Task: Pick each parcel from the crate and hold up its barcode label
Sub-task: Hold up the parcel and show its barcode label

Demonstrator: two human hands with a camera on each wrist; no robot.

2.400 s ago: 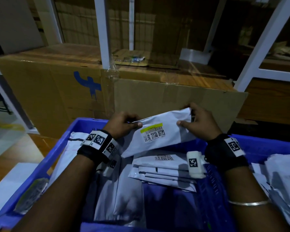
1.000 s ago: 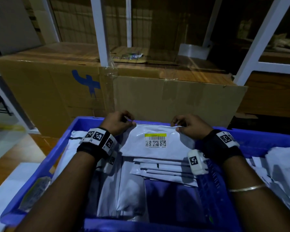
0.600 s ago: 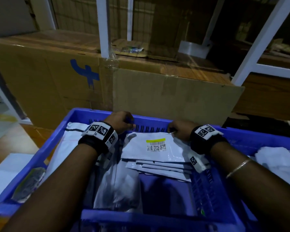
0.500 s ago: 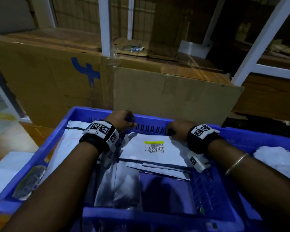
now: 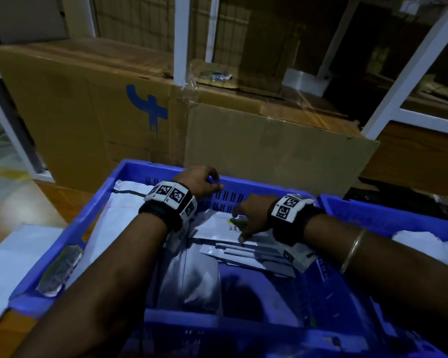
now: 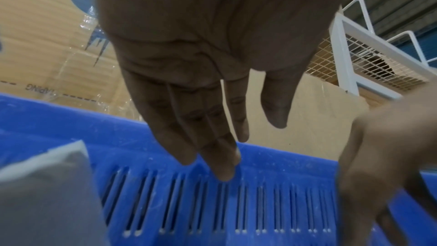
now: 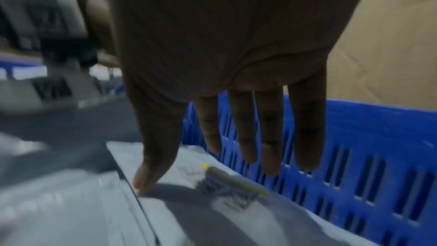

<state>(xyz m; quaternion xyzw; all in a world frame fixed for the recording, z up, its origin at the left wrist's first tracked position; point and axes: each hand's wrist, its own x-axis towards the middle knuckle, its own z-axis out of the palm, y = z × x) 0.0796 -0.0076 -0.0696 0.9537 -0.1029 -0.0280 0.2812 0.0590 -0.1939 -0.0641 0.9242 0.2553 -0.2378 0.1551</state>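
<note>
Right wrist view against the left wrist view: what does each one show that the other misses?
Only the right wrist view shows the white parcel with its yellow-striped barcode label, the right hand open, thumb touching it. Only the left wrist view shows the left hand open and empty, plus a white wire rack. Both show the blue crate wall with its slots and the cardboard box behind.
</note>
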